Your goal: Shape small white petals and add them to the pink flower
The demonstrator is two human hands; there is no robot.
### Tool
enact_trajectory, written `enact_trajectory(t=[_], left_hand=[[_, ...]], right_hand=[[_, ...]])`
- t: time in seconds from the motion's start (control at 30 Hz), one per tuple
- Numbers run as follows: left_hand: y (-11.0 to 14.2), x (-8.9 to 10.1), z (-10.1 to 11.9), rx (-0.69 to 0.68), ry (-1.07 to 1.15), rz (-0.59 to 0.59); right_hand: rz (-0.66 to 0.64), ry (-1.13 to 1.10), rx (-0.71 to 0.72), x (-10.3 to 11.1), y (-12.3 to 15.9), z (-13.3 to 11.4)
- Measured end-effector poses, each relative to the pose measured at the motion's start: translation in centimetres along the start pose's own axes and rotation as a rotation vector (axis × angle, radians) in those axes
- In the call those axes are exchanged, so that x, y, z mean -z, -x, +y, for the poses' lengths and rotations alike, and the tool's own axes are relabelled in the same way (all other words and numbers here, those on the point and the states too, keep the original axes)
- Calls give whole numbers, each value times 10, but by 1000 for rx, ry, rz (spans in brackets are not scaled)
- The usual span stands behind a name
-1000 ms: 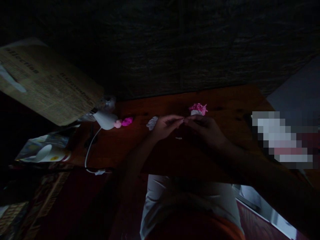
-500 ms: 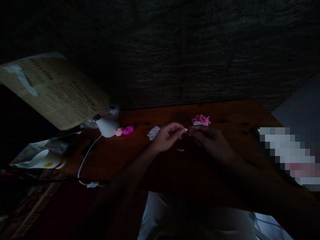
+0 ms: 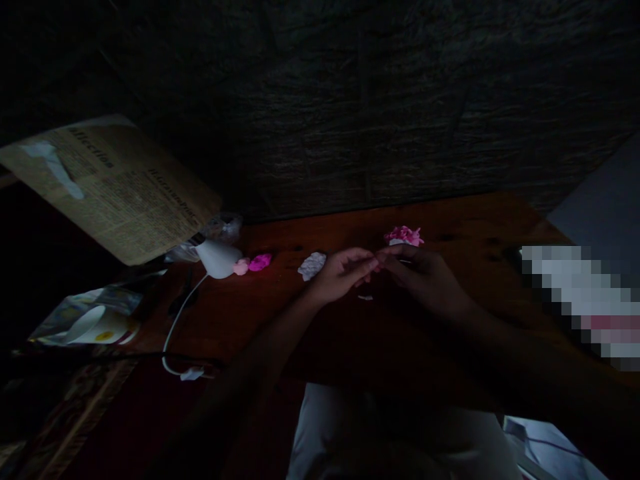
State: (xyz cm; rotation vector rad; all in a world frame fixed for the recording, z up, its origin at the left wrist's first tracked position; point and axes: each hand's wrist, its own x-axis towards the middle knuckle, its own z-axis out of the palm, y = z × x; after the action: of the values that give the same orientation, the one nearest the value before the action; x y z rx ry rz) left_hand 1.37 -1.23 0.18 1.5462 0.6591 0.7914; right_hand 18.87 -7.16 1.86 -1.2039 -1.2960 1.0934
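Note:
Above the table, my left hand (image 3: 345,272) and my right hand (image 3: 420,273) meet fingertip to fingertip, both closed in a pinch. The small white piece between them is now mostly hidden by the fingers. Left of my left hand lies a white crumpled lump (image 3: 313,265), soft-looking like modelling clay. Just behind my right hand is a pink ruffled cluster (image 3: 404,235) with a white base, partly covered by the fingers. A thin white scrap (image 3: 365,298) rests on the table below my hands.
A pale pink lump (image 3: 241,267) and a magenta lump (image 3: 260,262) lie beside a white lamp-like base (image 3: 219,259) with a cable. Further left are a printed brown paper panel (image 3: 125,190) and a tipped paper cup (image 3: 103,327). The wooden table (image 3: 470,227) meets a dark wall.
The view has shifted, so the table sits lower than a second ago. Half a second ago the white piece showed between my fingertips; now my fingers have closed together over it.

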Motion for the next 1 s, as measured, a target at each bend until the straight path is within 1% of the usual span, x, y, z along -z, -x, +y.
enact_trajectory(t=[0.2, 0.33, 0.57, 0.77, 0.87, 1.0], left_hand=[[-1, 0, -5, 41, 22, 83], [-2, 0, -2, 22, 0, 108], [0, -2, 5, -26, -49, 169], [1, 0, 6, -22, -68, 235], [1, 0, 5, -1, -56, 245], [0, -2, 5, 41, -27, 231]], right_hand=[[19, -20, -24, -3, 1, 4], [0, -12, -12, -2, 0, 7], [-29, 38, 61, -2, -1, 9], [-43, 49, 75, -1, 1, 9], [-36, 59, 55, -1, 1, 9], [-25, 24, -15, -1, 1, 6]])
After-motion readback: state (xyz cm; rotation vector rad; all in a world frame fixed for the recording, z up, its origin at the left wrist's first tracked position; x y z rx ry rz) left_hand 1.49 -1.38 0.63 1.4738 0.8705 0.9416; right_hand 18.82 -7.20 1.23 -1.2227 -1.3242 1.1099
